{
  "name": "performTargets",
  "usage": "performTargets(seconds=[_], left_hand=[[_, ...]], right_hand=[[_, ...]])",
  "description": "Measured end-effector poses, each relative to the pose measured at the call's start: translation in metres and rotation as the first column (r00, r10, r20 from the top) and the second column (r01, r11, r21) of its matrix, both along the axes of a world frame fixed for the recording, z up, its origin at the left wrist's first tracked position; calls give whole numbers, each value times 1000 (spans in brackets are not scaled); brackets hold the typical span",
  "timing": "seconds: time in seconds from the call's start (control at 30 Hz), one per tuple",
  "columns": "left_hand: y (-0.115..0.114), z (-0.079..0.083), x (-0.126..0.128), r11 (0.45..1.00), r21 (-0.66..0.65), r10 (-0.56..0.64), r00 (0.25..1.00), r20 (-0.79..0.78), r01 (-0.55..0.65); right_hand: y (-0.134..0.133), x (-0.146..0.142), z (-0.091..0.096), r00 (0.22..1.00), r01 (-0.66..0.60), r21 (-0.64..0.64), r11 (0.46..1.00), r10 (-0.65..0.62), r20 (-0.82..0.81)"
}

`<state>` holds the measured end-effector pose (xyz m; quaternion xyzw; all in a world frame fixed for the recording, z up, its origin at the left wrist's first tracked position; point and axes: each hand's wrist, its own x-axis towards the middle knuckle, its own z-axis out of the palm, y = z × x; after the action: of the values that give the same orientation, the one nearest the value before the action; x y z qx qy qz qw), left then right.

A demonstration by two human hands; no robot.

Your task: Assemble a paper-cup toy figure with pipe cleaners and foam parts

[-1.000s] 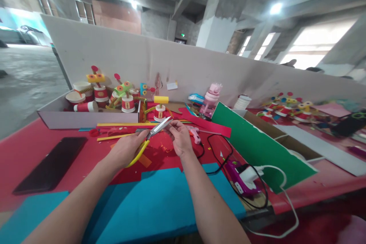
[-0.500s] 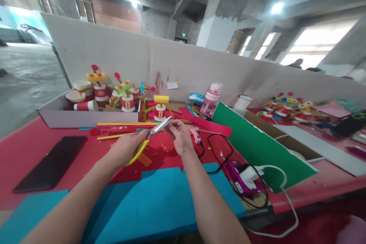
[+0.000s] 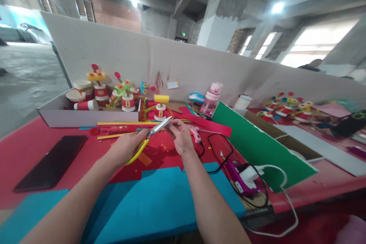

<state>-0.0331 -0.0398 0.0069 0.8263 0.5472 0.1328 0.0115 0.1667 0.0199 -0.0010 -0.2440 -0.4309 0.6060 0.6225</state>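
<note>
My left hand [image 3: 127, 148] is closed round the yellow handles of a pair of scissors [image 3: 159, 127], whose blades point up and to the right. The blade tips reach the fingers of my right hand [image 3: 181, 137], which are pinched together; whatever they hold is too small or hidden to make out. Just beyond the blades stands a red and white paper cup figure [image 3: 160, 112] with a yellow paper roll [image 3: 161, 98] on top and coiled yellow arms. A pink glue gun [image 3: 195, 135] lies right of my right hand.
Blue sheets [image 3: 160, 202] cover the front edge. A black phone [image 3: 53, 164] lies left. Behind, a shallow box [image 3: 94, 119] holds several cup figures. At right are a purple power strip [image 3: 243, 183] with cables and a green-sided box [image 3: 257, 145]. Yellow strips [image 3: 122, 124] lie behind my hands.
Both hands and the scissors hold almost the same position. In the far background at right, a person's head has shifted to the right.
</note>
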Motion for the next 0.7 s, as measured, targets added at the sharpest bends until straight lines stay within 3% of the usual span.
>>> performTargets(seconds=[0.7], left_hand=[[-2,3,2,999,9,35,999,-36,-35]], right_hand=[[-1,1,0,1000,5,0,1000,-5,21]])
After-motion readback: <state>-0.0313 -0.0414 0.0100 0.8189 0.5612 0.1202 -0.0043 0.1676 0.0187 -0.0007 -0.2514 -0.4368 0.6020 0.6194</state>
